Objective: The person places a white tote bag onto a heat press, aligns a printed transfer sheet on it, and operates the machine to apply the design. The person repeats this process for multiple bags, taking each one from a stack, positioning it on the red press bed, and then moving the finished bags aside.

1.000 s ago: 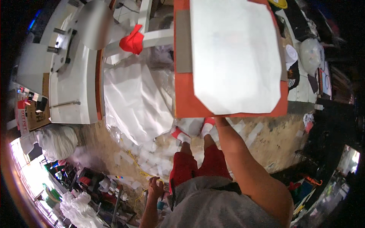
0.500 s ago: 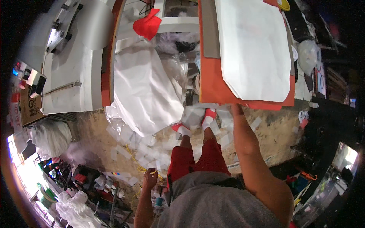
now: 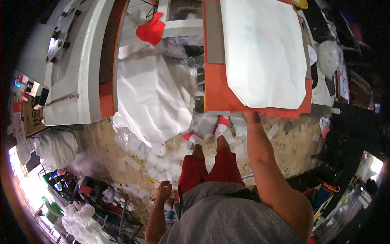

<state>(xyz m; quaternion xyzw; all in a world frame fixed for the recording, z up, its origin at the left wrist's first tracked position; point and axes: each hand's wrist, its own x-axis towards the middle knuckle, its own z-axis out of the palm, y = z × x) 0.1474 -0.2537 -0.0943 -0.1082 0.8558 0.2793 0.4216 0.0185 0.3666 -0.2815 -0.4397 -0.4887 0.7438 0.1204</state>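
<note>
My right arm reaches forward, and my right hand (image 3: 252, 118) meets the near edge of an orange-red board (image 3: 217, 87). Its fingers are hidden under that edge. On the board lies a white sheet (image 3: 266, 55) with cut near corners, over a brownish-grey layer. My left hand (image 3: 164, 190) hangs low beside my left thigh, fingers curled; whatever they hold, if anything, is too small to make out. Left of the board, a large white sheet (image 3: 150, 97) drapes down toward the floor, close to my feet.
Another orange-edged board (image 3: 107, 97) on a white machine (image 3: 69, 110) stands at the left. A red cloth (image 3: 151, 29) hangs by the white frame bar (image 3: 183, 29). Paper scraps and a yellow cord (image 3: 140, 162) litter the floor. White bundles (image 3: 57, 148) sit at the left.
Both boards have shifted slightly left, the right one with its white sheet. My right hand has moved left with the edge. The left hand has shifted a little; my feet stay put.
</note>
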